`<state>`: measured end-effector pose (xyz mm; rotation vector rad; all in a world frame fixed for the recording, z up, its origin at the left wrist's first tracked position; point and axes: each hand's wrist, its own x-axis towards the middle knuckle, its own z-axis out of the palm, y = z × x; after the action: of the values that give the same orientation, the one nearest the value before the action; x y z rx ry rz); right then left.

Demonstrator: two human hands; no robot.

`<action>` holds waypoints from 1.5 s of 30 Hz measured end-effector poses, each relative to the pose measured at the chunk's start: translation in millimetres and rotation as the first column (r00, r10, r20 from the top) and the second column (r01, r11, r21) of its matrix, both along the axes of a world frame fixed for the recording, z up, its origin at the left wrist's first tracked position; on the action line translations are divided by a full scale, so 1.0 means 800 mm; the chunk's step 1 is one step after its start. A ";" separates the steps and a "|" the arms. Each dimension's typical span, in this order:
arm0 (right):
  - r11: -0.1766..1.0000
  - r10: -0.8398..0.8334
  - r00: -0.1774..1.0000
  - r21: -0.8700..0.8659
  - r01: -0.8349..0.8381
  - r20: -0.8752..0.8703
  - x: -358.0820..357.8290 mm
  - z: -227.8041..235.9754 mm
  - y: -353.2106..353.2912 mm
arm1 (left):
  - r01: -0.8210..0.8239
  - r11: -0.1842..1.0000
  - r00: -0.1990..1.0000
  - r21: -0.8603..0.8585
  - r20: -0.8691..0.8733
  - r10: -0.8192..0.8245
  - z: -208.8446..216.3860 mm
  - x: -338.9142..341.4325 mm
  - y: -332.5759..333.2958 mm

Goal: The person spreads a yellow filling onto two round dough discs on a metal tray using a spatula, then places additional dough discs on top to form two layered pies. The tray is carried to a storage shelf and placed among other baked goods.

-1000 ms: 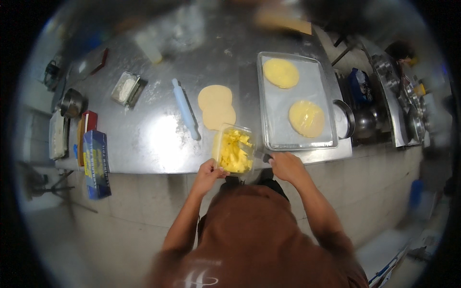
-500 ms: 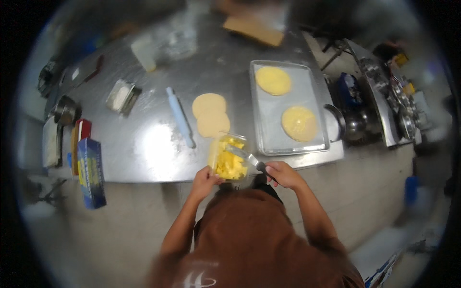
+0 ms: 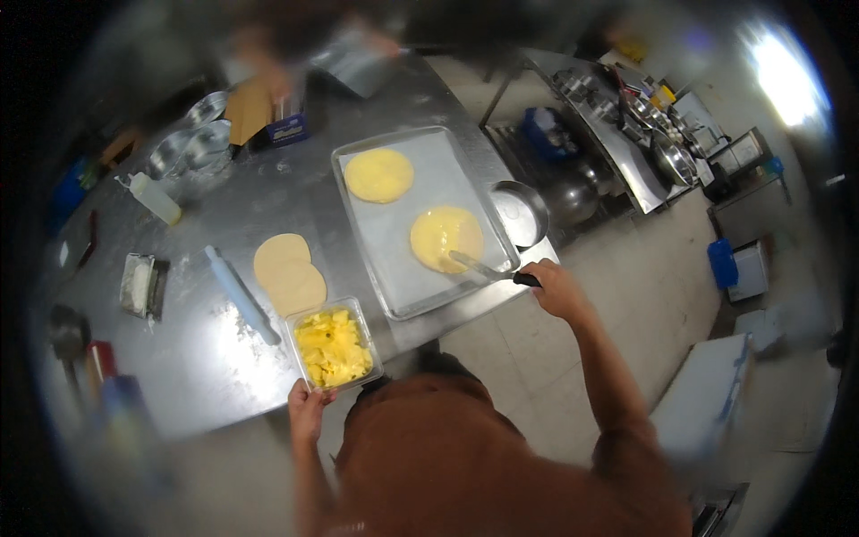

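Note:
My left hand (image 3: 310,403) grips the near edge of a clear plastic tub (image 3: 374,358), which holds soft yellow butter (image 3: 333,349) in lumps. In my right hand (image 3: 553,288) is an offset spatula (image 3: 483,268) with a black handle. Its blade touches the nearer dough round (image 3: 436,234), where a glossy yellow layer covers part of the top. Farther back on the same paper-lined baking tray (image 3: 369,255) lies another round (image 3: 379,175), coated yellow all over. Two plain dough discs (image 3: 283,259) overlap on the steel table, just beyond the tub.
A pale blue rolling pin (image 3: 240,294) lies left of the discs. Farther left are a small flour container (image 3: 139,285) and a squeeze bottle (image 3: 154,198). A round metal pan (image 3: 519,215) sits against the tray's right side. Metal bowls (image 3: 208,143) and a cardboard box (image 3: 249,109) stand at the back.
The view has swung to the right. My right hand has taken the spatula from the tub to the nearer dough round. The tub stays in my left hand.

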<state>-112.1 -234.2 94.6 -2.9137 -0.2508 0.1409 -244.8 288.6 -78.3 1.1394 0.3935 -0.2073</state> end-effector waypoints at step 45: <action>0.959 0.283 0.958 0.008 -0.284 0.047 0.119 -0.007 -0.075 | -0.221 0.969 0.973 0.112 -0.036 0.226 0.034 0.001 -0.075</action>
<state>-17.2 -294.4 89.0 -2.8522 -0.6747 0.1161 -244.1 228.3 -51.4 1.1868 0.5784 -0.0156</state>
